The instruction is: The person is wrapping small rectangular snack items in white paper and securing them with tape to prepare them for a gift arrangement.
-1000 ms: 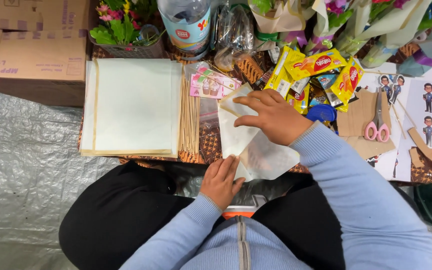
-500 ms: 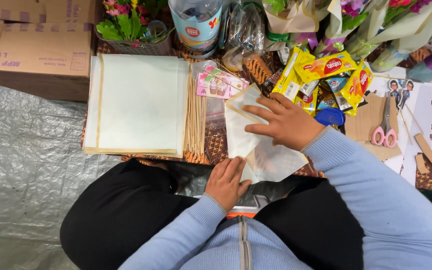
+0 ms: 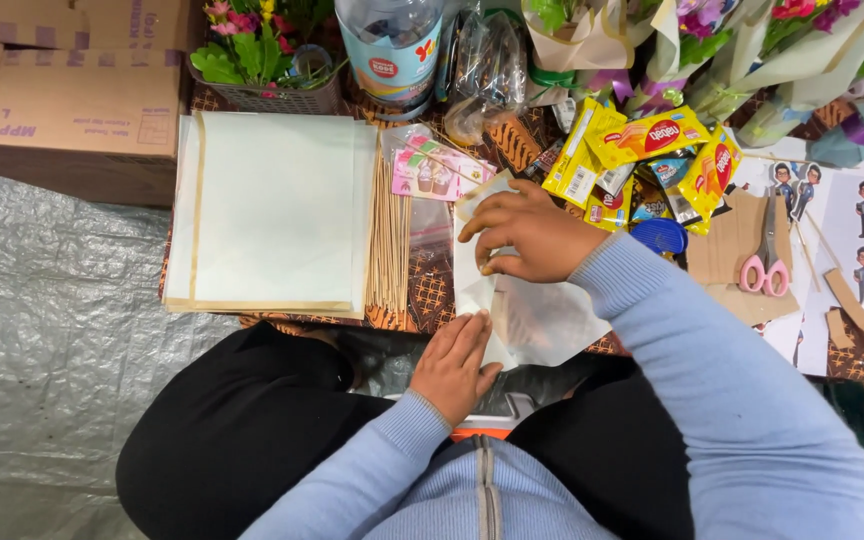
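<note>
Above your hands, the yellow snack packets [image 3: 642, 150] lie in a loose heap with red oval labels, some overlapping each other, and a round blue lid [image 3: 660, 236] sits just below them. To their left, a small clear bag with pink cards [image 3: 432, 170] rests at the top end of the bundle of thin wooden skewers [image 3: 389, 240], which runs along the right edge of the stack of cream paper sheets [image 3: 272, 210]. Behind that bag stands a big clear bottle [image 3: 392, 45] with a pale blue label bearing a red oval. Brown cardboard boxes [image 3: 62, 100] fill the upper left corner, their sides printed in faded letters. Pink-handled scissors [image 3: 767, 260] lie on a piece of brown card [image 3: 722, 260] to the right.

The white paper sheet [image 3: 542, 320] is at the near edge of the patterned table [image 3: 432, 295], partly overhanging your lap. Your right hand [image 3: 527, 235] is curled over its upper part, fingers bent, thumb and fingertips pinching a fold. Your left hand [image 3: 452, 365] lies nearly flat, fingers together, pressing the sheet's lower left edge.
</note>
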